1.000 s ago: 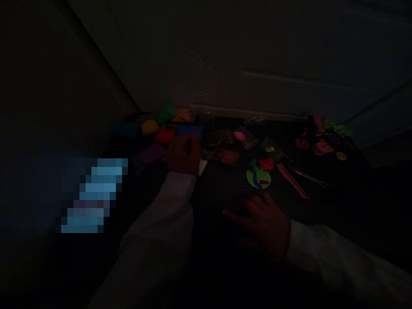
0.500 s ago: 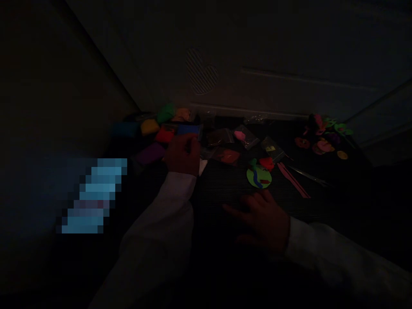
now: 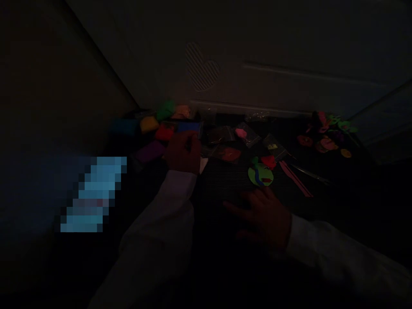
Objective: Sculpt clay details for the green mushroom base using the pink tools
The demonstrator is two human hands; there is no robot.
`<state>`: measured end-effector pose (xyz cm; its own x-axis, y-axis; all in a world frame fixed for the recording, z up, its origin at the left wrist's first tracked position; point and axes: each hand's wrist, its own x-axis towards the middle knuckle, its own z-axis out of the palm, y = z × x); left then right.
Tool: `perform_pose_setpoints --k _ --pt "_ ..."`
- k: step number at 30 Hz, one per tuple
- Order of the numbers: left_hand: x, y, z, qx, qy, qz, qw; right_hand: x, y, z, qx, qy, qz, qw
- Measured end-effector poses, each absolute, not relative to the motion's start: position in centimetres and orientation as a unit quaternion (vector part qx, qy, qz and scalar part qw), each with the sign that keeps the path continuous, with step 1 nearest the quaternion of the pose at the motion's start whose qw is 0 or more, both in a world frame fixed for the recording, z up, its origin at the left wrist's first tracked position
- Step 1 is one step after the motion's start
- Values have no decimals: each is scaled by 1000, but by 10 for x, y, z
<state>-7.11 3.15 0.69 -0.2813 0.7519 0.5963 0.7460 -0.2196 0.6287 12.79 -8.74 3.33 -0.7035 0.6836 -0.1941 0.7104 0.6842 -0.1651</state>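
The scene is very dark. My left hand [image 3: 183,152] reaches among coloured clay blocks, next to a blue block [image 3: 189,127] and a red block [image 3: 165,133]; its fingers look curled, but whether it holds anything is too dark to see. My right hand [image 3: 264,216] lies flat on the dark mat [image 3: 222,180] with fingers stretched out, just below a green clay disc [image 3: 260,175] decorated with blue and red pieces. Both arms wear white sleeves.
Yellow [image 3: 149,124], green [image 3: 166,110] and purple [image 3: 151,151] clay blocks lie at the left. Small clear bags [image 3: 244,135], a pink tool [image 3: 294,178] and scissors [image 3: 310,174] lie around the disc. Finished clay shapes [image 3: 325,135] sit far right. A wall runs behind.
The view has shifted slightly; both hands stay almost where they were, the left hand still among the blocks.
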Motion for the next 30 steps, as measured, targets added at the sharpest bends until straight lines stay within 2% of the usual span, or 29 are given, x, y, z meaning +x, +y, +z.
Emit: perform_pose_setpoints --k 20,22,27,30 --pt "-73 33 5 604 622 498 -13 129 -87 37 381 914 -132 40" --pt "-72 32 5 601 625 499 -16 131 -86 35 410 902 -133 20" --pt "-72 33 5 595 628 501 -8 130 -84 25 451 878 -116 -112" --pt "-72 34 4 592 631 502 -8 124 -82 20 479 859 -128 -132"
